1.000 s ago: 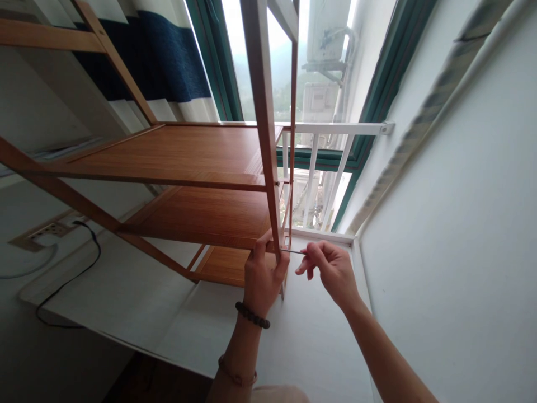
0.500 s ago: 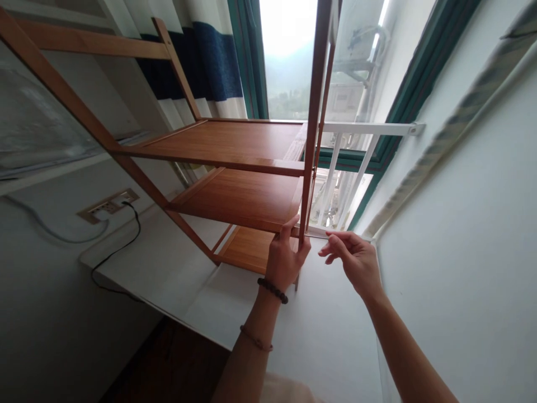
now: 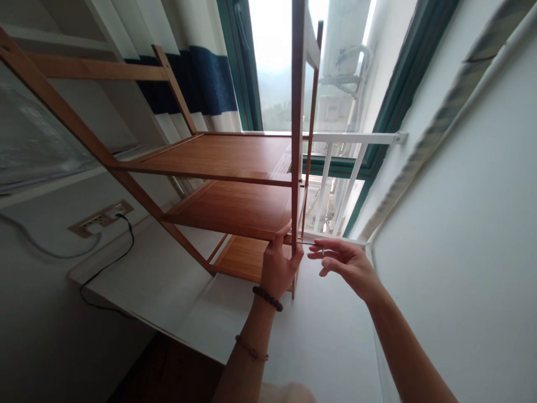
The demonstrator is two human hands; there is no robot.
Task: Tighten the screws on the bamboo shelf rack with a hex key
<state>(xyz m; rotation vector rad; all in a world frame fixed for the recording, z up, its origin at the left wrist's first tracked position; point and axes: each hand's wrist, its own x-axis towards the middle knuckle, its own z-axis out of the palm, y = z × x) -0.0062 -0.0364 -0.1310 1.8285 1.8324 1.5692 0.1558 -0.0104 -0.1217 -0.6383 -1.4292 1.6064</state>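
A wooden shelf rack [image 3: 226, 207] with three brown boards stands on a white desk [image 3: 319, 336] by the window. My left hand [image 3: 279, 266], with a bead bracelet at the wrist, is wrapped round the rack's front right post [image 3: 297, 140] at the level of the lower board. My right hand [image 3: 344, 260] is just right of that post and pinches a thin metal hex key [image 3: 312, 243] whose tip points into the post. The key's far end is hidden by the post.
A white wall runs along the right. A window with a green frame [image 3: 377, 134] and a white guard rail [image 3: 356, 137] is behind the rack. A wall socket [image 3: 100, 218] with a black cable sits at left. A blue-and-white curtain [image 3: 188, 78] hangs at the back.
My right hand came away from the post with loose fingers half a second ago and is now back at it, pinching the key. The view shifted a little; my left hand stayed on the post.
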